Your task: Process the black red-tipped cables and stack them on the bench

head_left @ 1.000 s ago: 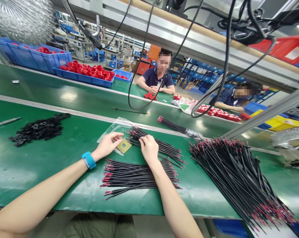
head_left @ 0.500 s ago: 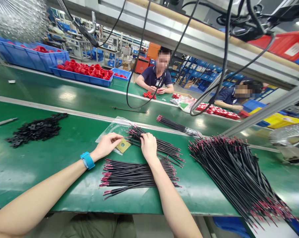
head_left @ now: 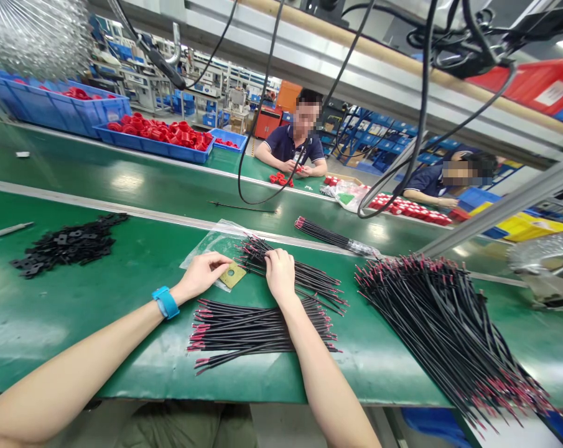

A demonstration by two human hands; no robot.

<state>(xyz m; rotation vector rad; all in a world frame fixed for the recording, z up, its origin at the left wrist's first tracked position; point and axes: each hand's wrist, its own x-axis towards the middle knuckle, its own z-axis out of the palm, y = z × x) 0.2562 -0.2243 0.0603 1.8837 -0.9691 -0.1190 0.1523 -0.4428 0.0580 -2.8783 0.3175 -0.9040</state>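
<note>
My left hand [head_left: 203, 274], with a blue band on its wrist, has thumb and fingertips pinched together beside the upper left edge of a yellowish square plate [head_left: 237, 277] with a round hole. What lies between those fingertips is too small to make out. Curled fingers of my right hand [head_left: 280, 272] close on a black cable at the near side of a pile of black cables [head_left: 311, 275] with red ends. Under my right forearm lies a second row of black cables [head_left: 248, 326]. A clear plastic bag [head_left: 205, 244] is partly beneath the plate and left hand.
Black flat parts [head_left: 76, 244] are heaped at the left, near a metal pen-like tool [head_left: 5, 232]. A large cable pile [head_left: 430, 317] covers the right side. Beyond the rail lies a cable bundle [head_left: 332, 235]. Two co-workers sit across; blue bins [head_left: 155, 148] hold red parts.
Both hands stay almost in place; the left fingertips shift very slightly by the plate. Across the bench, the co-worker's hands move a little around a red part.
</note>
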